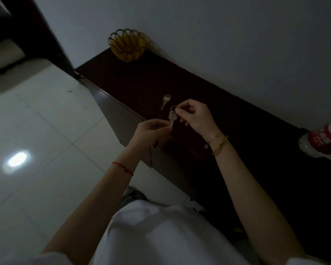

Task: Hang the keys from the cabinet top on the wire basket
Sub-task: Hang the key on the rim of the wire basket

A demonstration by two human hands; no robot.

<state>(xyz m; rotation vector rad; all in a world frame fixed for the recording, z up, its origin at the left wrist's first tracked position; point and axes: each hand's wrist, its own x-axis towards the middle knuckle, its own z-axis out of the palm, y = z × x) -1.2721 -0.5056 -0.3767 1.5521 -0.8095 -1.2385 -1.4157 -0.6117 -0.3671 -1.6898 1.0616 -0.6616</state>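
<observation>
Both hands (194, 116) pinch a ringed key (172, 116), blade pointing down.

A white wall (237, 44) runs behind everything, dim and bare. At the right edge a red and white bottle (323, 139) sits in crinkled clear plastic. The floor (36, 131) is pale glossy tile, with a bright light spot (17, 159) reflected on it at the left. A dark door frame (44, 31) stands at upper left, and a pale step (6, 54) lies beyond it.
</observation>
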